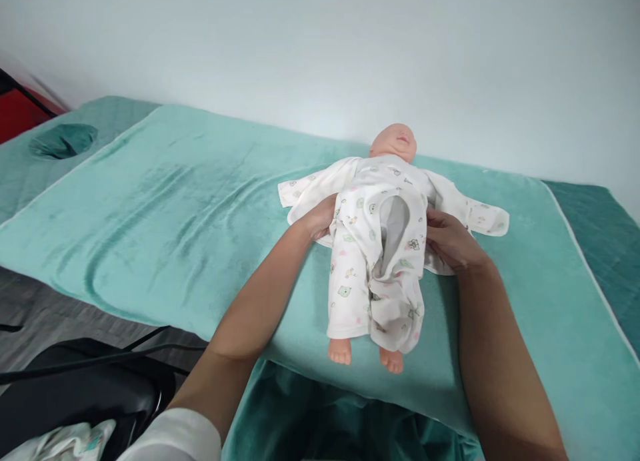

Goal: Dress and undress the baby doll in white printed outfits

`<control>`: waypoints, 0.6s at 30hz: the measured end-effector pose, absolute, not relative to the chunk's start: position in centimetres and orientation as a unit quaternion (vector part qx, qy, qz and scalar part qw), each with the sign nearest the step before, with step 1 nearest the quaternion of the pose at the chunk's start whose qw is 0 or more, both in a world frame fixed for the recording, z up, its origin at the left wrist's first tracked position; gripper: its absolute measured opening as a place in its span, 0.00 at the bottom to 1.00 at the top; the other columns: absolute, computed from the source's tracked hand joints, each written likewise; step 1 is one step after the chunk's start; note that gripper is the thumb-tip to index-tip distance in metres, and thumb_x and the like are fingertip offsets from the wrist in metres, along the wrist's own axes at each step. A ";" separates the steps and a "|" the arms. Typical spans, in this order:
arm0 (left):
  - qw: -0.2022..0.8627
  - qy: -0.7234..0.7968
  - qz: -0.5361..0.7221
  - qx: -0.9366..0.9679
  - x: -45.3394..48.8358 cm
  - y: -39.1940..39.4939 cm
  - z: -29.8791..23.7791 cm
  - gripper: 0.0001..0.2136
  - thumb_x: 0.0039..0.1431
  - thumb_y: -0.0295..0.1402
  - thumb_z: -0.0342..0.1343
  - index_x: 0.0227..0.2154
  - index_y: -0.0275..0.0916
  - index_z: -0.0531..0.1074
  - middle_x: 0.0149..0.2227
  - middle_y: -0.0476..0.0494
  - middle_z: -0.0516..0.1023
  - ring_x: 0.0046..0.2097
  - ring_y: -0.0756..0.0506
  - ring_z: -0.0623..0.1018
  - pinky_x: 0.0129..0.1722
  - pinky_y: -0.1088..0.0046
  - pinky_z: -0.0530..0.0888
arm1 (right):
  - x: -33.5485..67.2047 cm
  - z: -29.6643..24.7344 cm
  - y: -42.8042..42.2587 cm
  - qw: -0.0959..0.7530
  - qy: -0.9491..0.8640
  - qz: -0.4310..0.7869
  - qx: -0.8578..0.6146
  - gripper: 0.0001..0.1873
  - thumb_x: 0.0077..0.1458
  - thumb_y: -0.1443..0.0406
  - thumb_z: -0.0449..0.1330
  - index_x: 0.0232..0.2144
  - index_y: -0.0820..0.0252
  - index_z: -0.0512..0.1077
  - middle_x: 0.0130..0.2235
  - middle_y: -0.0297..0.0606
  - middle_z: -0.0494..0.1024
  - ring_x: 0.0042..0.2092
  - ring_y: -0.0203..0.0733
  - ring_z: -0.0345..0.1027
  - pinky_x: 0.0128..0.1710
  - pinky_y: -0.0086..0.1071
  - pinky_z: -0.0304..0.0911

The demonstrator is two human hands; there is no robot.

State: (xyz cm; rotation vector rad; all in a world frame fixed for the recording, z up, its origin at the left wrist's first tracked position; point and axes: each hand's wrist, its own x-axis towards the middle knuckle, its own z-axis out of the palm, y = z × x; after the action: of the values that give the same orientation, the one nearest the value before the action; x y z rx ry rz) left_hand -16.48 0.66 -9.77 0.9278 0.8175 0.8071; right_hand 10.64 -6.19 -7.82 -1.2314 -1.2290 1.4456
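A baby doll (395, 141) lies on its back on a teal towel (175, 201), head toward the wall and bare feet toward me. It wears white printed trousers (350, 274) and a loose white printed top (480, 214) spread out beneath it. My left hand (320, 218) grips the trousers at the doll's waist on the left side, fingers curled into the cloth. My right hand (447, 241) holds the waist on the right side, fingers tucked under the fabric.
The towel covers a darker green padded table (600, 234) with a face hole (63, 141) at far left. A white wall runs behind. A black chair (85, 388) with more printed cloth (65, 441) stands at lower left.
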 end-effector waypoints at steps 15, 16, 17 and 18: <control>0.735 0.381 0.402 0.391 -15.7 0.0 -8.3 0.15 0.53 0.33 0.64 0.43 0.34 0.80 0.39 0.40 0.86 0.46 0.39 0.84 0.54 0.62 0.79 | 10.1 -8.0 -5.8 0.451 -0.459 0.521 -0.560 0.13 0.40 0.66 0.71 0.32 0.54 0.77 0.32 0.32 0.79 0.31 0.41 0.70 0.30 0.33 0.68; 0.735 0.381 0.400 0.393 -15.7 0.0 -8.3 0.15 0.54 0.33 0.64 0.44 0.34 0.80 0.39 0.40 0.86 0.47 0.39 0.84 0.54 0.62 0.79 | 10.1 -8.1 -5.7 0.452 -0.454 0.503 -0.579 0.14 0.39 0.66 0.70 0.33 0.55 0.77 0.32 0.32 0.79 0.32 0.41 0.70 0.31 0.34 0.68; 0.734 0.382 0.399 0.395 -15.6 0.0 -8.3 0.15 0.54 0.33 0.63 0.44 0.35 0.80 0.39 0.40 0.86 0.47 0.39 0.84 0.54 0.62 0.79 | 10.1 -8.3 -5.5 0.453 -0.452 0.481 -0.600 0.14 0.39 0.66 0.69 0.33 0.56 0.77 0.32 0.33 0.79 0.32 0.42 0.71 0.32 0.34 0.68; 0.733 0.383 0.399 0.395 -15.6 0.1 -8.3 0.15 0.54 0.33 0.63 0.44 0.35 0.80 0.39 0.41 0.86 0.47 0.39 0.84 0.54 0.62 0.79 | 10.1 -8.4 -5.4 0.452 -0.454 0.451 -0.622 0.15 0.39 0.66 0.69 0.34 0.56 0.76 0.33 0.33 0.79 0.34 0.42 0.71 0.34 0.35 0.69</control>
State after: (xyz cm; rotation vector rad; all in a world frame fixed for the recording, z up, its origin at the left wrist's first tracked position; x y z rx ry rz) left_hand -15.63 0.06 -8.27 0.8693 0.8423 0.8771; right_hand 10.09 -5.35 -8.43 -1.5361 -1.1211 1.1134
